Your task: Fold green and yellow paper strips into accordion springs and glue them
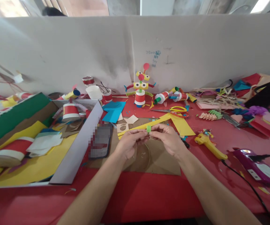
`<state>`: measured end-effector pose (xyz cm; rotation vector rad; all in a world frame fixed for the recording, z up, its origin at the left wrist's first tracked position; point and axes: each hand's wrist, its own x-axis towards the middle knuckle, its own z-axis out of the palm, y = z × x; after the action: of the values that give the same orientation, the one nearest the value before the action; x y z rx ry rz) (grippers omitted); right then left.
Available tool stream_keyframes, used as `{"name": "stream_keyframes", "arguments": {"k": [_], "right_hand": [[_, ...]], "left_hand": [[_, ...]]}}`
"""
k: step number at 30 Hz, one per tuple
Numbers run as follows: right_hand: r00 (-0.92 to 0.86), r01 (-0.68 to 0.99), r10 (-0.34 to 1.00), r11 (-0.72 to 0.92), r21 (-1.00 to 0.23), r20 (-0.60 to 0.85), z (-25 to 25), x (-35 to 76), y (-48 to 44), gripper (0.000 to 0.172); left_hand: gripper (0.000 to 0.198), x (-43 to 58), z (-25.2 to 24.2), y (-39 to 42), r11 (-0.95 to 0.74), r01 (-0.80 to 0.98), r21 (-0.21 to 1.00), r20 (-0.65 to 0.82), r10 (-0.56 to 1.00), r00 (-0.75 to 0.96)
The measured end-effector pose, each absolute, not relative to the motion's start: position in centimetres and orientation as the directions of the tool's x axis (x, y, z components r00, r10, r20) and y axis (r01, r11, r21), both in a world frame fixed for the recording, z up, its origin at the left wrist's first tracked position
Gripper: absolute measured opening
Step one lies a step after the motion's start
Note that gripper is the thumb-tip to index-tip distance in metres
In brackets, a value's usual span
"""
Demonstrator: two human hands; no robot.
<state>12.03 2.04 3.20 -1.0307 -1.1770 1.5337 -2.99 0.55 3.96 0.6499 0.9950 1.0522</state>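
Observation:
Between the fingertips of my left hand (133, 142) and my right hand (165, 137) is a small bright-green folded paper piece (148, 128). Both hands pinch it, held above a sheet of brown cardboard (165, 164). Yellow paper strips (183, 125) lie just beyond my fingers, and scissors with yellow and red handles (178, 110) rest behind them. A phone (102, 140) lies left of my left hand. Off to the right of my right hand is a yellow glue gun (210, 145) with a black cord.
A paper-cup figure (140, 97) with spring-like arms stands at the back. On the left, an open box (76, 156) holds cup pieces and coloured paper. Blue paper (113, 112) lies behind the phone. A purple power strip (258, 165) and piled craft scraps (219, 97) occupy the right.

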Motion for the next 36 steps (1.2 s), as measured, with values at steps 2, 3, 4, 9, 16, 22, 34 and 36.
{"name": "stream_keyframes", "arguments": {"k": [2, 3, 4, 9, 16, 22, 34, 36], "right_hand": [[-0.245, -0.158, 0.964, -0.141, -0.977, -0.099, 3.2, 12.0, 2.0, 0.012], [-0.247, -0.158, 0.963, -0.149, -0.976, -0.107, 3.2, 11.9, 2.0, 0.013], [-0.25, -0.162, 0.962, -0.157, -0.974, -0.114, 3.2, 11.8, 1.9, 0.014], [-0.217, -0.142, 0.973, -0.107, -0.984, -0.074, 3.0, 11.7, 2.0, 0.013], [-0.248, 0.107, 0.968, 0.063, -0.992, 0.034, 2.7, 12.6, 2.5, 0.013], [-0.271, -0.073, 0.958, 0.08, -0.994, 0.097, 3.2, 12.0, 1.9, 0.023], [-0.296, -0.32, 0.943, -0.248, -0.915, -0.152, 3.9, 11.6, 1.8, 0.018], [-0.348, -0.327, 0.921, -0.291, -0.899, -0.172, 4.2, 11.7, 1.6, 0.021]], "left_hand": [[0.011, -3.0, 4.0, 0.6, 0.38, -0.38, 0.843, -0.357, 0.925, 0.132], [0.012, -3.0, 4.0, 0.6, 0.376, -0.373, 0.848, -0.357, 0.926, 0.121], [0.012, -2.9, 3.9, 0.6, 0.37, -0.37, 0.852, -0.356, 0.928, 0.109], [0.012, -2.4, 3.7, 0.4, 0.317, -0.362, 0.876, -0.317, 0.946, 0.062], [0.008, -2.7, 3.9, 0.2, 0.208, -0.12, 0.971, -0.206, 0.978, 0.033], [0.015, -3.3, 3.5, 0.7, 0.286, -0.394, 0.873, -0.259, 0.958, 0.121], [0.015, -3.6, 3.8, -0.7, -0.356, 0.275, 0.893, 0.384, 0.922, -0.052], [0.019, -4.2, 3.5, -0.8, -0.402, 0.315, 0.86, 0.407, 0.912, 0.053]]}}
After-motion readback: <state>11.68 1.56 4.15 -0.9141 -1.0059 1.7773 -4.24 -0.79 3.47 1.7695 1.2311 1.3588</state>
